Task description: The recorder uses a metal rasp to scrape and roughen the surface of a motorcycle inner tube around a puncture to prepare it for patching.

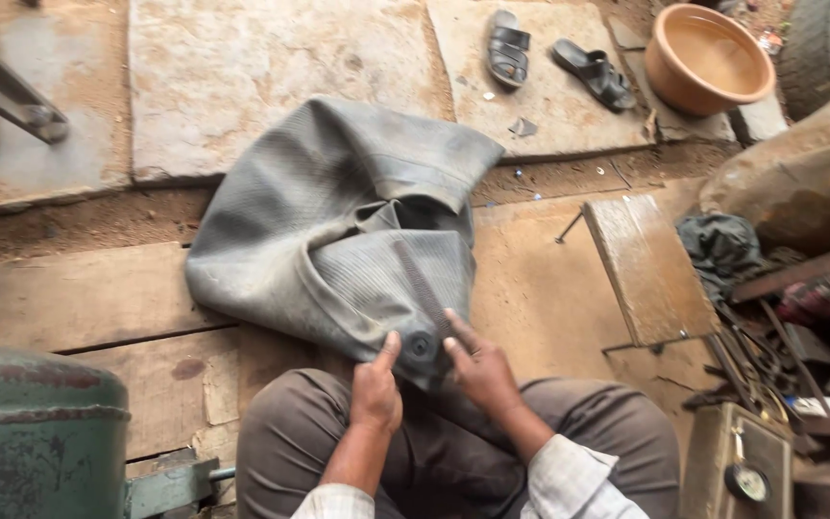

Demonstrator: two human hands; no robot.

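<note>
**Closely Pinned: Two Hands Frame One Patch on a Folded Inner Tube**

Evidently the person sits low with knees spread, so that the big grey inner tube (338, 231) can drape from the lap out across the wooden planks (79, 298) and stone slabs (242, 67) of the floor. Its near fold rests against the trousers, which brings the small dark round patch (421, 345) within easy reach and keeps the rubber flat there.

The left hand (377, 389) is mostly curled, with one digit stretched out and pressing on the rubber just left of the patch. The right hand (480, 370) lies half open, fingers extended and resting on the tube just right of it. Neither hand grips anything; both appear to stretch and steady the spot between them.

By count: one inner tube, one round patch, two hands. Farther off lie two black sandals (549, 58), set aside on a slab, and one orange basin (708, 58) beyond them. One green metal tank (36, 432) stands at the person's left. One small wooden board (647, 269) sits to the right, beside a heap of tools (770, 356) too jumbled to count, with one round gauge (746, 481) on a box nearby.
</note>
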